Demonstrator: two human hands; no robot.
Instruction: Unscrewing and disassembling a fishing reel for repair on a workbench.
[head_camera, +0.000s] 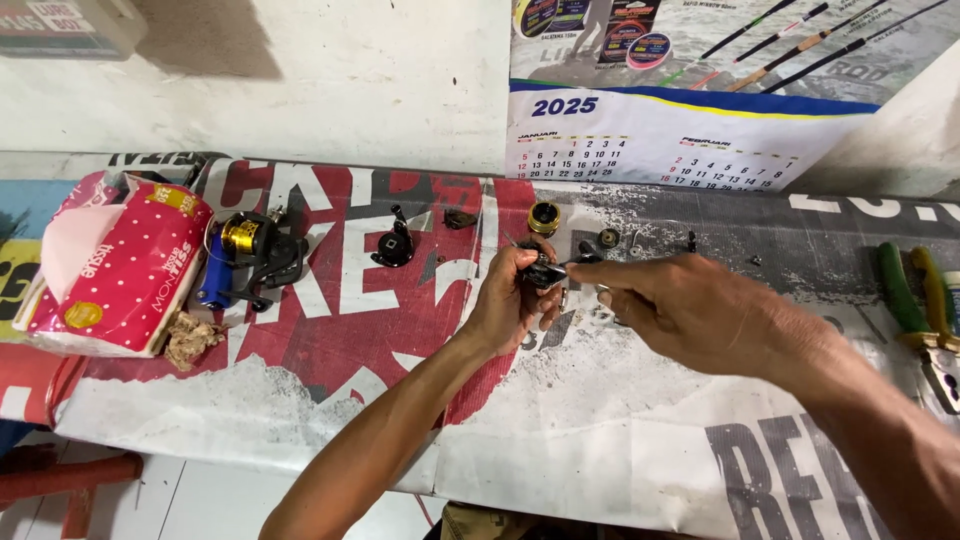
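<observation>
Counted: two hands, left (512, 300) and right (690, 305); one tissue pack (115, 265); one fishing reel (250, 255); one pair of pliers (925, 310); one wall calendar (680, 140); one gold spool (544, 217).

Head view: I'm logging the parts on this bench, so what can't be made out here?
- Small dark part: mostly wrapped by the left hand; its shape is unclear.
- Right hand: the fingers cover whatever they pinch.
- Pliers: cut off by the right edge.
- Tiny bits on the printed sheet: too small to identify.
- Fishing reel: partly hidden behind the tissue pack.
</observation>
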